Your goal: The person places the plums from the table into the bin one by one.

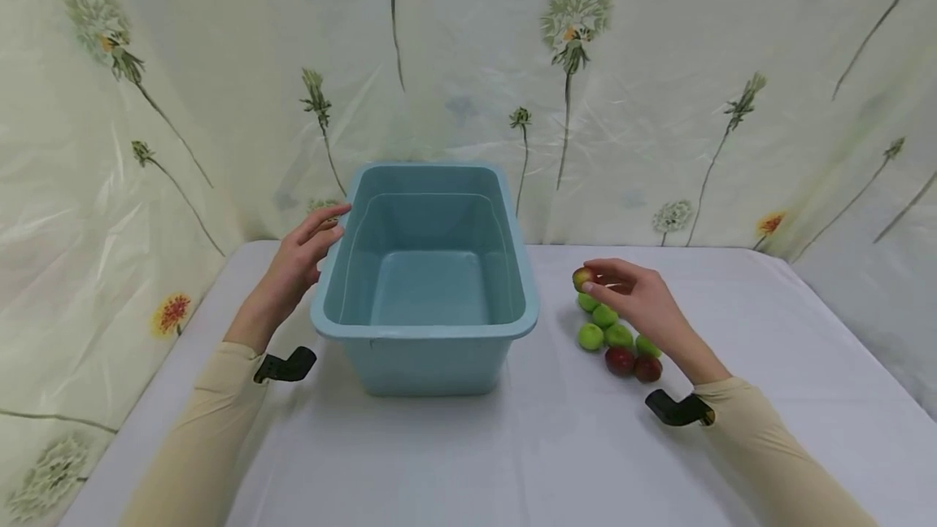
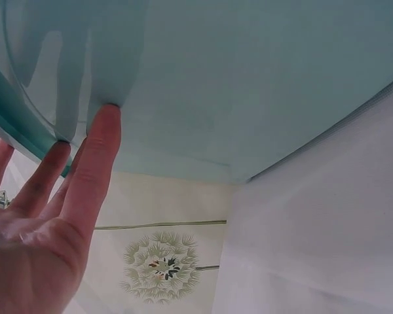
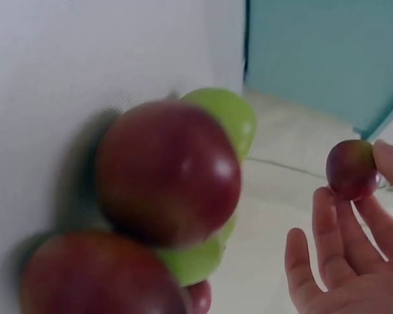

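The right hand [image 1: 644, 303] pinches a small reddish fruit [image 1: 581, 278] just right of the blue tub [image 1: 428, 332]; the pinch looks fingertip-only, so it could slip. The left hand [image 1: 296, 263], fingers straight, touches the tub's left wall.

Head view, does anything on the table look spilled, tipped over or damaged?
Nothing stands out. The blue tub stands upright, touched by the left hand. The small fruits lie clustered beside it, and the right hand pinches one fruit.
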`<state>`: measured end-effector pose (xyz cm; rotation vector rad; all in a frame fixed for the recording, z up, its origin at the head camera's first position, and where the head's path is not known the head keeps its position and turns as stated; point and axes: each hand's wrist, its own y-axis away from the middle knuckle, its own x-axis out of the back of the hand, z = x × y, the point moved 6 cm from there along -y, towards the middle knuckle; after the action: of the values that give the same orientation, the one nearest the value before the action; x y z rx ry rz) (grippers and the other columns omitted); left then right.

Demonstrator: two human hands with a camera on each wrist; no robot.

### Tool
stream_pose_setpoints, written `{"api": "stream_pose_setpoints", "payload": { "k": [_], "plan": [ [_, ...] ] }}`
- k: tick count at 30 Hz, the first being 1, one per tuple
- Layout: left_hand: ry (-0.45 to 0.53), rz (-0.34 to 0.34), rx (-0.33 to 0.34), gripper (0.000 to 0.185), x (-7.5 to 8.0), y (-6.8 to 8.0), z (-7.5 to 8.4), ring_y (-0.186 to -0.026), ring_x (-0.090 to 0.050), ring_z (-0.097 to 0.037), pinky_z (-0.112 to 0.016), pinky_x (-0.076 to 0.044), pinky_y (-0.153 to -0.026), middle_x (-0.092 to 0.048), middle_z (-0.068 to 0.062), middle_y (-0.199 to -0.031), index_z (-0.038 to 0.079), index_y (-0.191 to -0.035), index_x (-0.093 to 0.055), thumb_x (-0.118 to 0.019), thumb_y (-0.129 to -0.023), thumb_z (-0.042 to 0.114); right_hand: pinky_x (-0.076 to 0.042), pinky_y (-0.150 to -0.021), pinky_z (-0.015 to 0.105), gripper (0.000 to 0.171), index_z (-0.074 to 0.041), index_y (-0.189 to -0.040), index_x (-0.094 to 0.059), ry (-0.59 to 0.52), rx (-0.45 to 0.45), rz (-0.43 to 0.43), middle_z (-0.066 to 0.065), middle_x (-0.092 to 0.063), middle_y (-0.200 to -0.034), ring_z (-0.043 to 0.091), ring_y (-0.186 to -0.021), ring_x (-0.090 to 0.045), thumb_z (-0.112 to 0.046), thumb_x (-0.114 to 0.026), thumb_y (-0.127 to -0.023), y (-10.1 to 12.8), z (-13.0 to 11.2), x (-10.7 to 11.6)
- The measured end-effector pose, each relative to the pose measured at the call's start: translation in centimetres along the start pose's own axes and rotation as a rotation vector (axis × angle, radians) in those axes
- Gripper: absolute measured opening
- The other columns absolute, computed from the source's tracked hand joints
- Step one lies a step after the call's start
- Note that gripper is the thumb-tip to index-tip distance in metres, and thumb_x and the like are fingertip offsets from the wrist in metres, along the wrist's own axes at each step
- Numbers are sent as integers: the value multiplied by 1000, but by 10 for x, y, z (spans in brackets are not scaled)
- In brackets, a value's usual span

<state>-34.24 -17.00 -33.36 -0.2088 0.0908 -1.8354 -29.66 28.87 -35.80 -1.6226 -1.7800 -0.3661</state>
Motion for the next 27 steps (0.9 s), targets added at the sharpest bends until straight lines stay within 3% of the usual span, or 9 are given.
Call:
{"api": "stream_pose_setpoints", "payload": {
  "k": [10,15,23,27],
  "plan": [
    [9,-9,3,51,-1,2,0,-124,-48,-27,-33,-52,-81,-43,-9,-141,24,-149,-41,-52,-102,40,-47,-89,22,47,-15,-133,-61,-89,-14,60,3,-64,-123,18,-112,-58,-40,-66,-94,-9,-13,-5],
    [17,-10,4,51,-2,1,0,-126,-47,-27,-32,-52,-82,-42,-10,-142,24,-149,-41,-52,-102,40,-47,-89,22,43,-13,-132,-62,-124,13,89,6,-65,-121,18,-110,-59,-33,-68,-95,-16,-27,-6],
    [4,-9,4,52,-2,2,0,-125,-47,-27,-33,-52,-81,-42,-9,-142,25,-149,-41,-51,-101,41,-47,-87,20,38,0,-130,-61,-189,20,114,15,-64,-122,23,-109,-60,-17,-67,-96,-13,-66,-10],
    [-4,-9,2,51,-1,2,0,-127,-46,-27,-33,-52,-82,-42,-9,-142,25,-149,-41,-51,-102,42,-48,-87,21,36,-1,-129,-62,-220,38,140,14,-65,-121,23,-109,-60,-16,-66,-96,-14,-76,-10]
  ]
}}
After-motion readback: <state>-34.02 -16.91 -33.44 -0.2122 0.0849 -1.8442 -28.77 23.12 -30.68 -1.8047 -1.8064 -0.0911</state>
